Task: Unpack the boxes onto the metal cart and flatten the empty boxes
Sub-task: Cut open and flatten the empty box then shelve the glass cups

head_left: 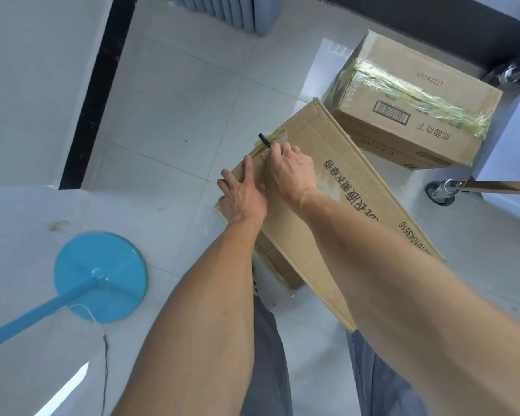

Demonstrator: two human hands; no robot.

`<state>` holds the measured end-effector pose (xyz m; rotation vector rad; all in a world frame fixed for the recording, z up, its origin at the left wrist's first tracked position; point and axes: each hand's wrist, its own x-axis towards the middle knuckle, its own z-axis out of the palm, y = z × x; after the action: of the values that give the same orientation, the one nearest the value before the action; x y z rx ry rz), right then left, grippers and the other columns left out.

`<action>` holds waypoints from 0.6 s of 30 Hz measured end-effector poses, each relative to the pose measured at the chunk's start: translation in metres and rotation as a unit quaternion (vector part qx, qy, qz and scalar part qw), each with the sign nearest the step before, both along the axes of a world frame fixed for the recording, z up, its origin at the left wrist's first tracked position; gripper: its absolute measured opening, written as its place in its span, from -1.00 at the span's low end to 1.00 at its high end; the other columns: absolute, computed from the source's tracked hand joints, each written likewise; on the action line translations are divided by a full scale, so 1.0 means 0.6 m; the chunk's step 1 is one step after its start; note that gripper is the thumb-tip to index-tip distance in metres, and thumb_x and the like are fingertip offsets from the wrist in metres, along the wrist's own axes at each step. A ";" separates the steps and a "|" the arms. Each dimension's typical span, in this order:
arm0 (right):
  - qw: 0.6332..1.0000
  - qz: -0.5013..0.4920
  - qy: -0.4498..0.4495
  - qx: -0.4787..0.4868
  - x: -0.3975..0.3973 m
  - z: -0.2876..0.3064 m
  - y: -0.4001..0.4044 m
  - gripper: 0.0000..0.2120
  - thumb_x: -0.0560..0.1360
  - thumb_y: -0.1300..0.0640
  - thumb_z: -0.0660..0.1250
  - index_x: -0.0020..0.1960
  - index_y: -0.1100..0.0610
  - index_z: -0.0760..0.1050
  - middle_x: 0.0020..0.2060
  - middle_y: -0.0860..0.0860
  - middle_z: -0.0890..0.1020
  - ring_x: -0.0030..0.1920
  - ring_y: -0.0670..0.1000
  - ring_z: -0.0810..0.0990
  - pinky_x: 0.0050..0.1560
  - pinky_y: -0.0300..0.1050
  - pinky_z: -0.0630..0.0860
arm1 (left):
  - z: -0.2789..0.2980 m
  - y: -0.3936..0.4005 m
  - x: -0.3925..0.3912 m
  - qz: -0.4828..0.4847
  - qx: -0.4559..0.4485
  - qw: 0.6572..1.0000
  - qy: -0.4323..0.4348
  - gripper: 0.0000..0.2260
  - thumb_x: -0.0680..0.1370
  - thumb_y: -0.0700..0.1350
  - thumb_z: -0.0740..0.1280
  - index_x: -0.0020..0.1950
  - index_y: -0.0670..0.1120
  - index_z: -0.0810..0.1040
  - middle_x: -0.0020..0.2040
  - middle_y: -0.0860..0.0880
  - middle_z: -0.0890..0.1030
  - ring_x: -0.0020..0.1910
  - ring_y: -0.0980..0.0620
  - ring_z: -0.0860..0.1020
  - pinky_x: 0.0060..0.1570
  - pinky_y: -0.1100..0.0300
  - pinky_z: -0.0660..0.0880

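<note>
Box [327,187] sits on the white tile floor [174,94], tilted at an angle, right in front of the person's legs [267,340]. Printed text and a number run along its top face. Yellowish tape residue shows at the far end and along the lower left edge.

Left hand [242,196] lies flat, fingers spread, pressing down on the box's near-left corner; it grips nothing. Right hand [293,172] is closed around a black tool [264,140], tip on the taped seam at the far end. Cannot tell what kind of tool it is.

Second box [415,106] stands just behind, closed, touching or nearly touching the first one's far corner. Shredded greenish tape crosses its top; barcode and number visible.

Cart [475,186] is at the right edge: only a chrome bar and a caster [440,192] show. Another caster higher up, blurred.

Blue round stand base [101,276] with pole sits on the floor to the left, a thin cable [105,367] trailing beside it.
</note>
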<state>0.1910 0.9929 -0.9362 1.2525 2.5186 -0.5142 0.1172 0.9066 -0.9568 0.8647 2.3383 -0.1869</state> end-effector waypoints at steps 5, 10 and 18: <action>1.000 -0.014 -0.023 -0.014 0.050 0.003 -0.022 -0.86 0.62 0.24 0.11 0.17 0.19 0.34 -0.03 0.10 0.50 -0.11 0.09 0.44 -0.21 -0.06 0.30 | -0.005 0.002 0.004 0.008 -0.016 1.000 -0.005 -0.36 0.66 0.02 0.20 0.59 0.21 -0.15 0.49 -0.26 0.08 0.23 -0.21 0.40 0.06 -0.08 0.42; 0.996 -0.029 -0.081 -0.018 0.128 -0.006 -0.065 -0.85 0.62 0.30 0.06 0.11 0.18 0.36 -0.18 0.05 0.39 -0.21 0.03 0.33 -0.18 -0.09 0.24 | -0.010 0.006 0.019 -0.010 -0.026 0.999 0.017 -0.35 0.67 -0.02 0.16 0.59 0.17 -0.21 0.51 -0.34 -0.02 0.32 -0.27 0.35 0.15 -0.10 0.37; 0.993 -0.094 -0.065 -0.020 0.134 0.002 -0.083 -0.84 0.65 0.25 0.06 0.14 0.18 0.37 -0.10 0.09 0.47 -0.14 0.06 0.42 -0.18 -0.08 0.30 | 0.026 -0.012 0.082 -0.220 -0.030 0.974 0.048 -0.29 0.62 0.05 0.21 0.62 -0.07 -0.14 0.56 -0.39 -0.17 0.56 -0.34 -0.12 0.47 -0.25 0.05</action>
<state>0.2713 0.9433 -0.9352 1.4667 2.2860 -0.5029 0.1666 0.8992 -0.9415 1.3622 2.1831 -0.4900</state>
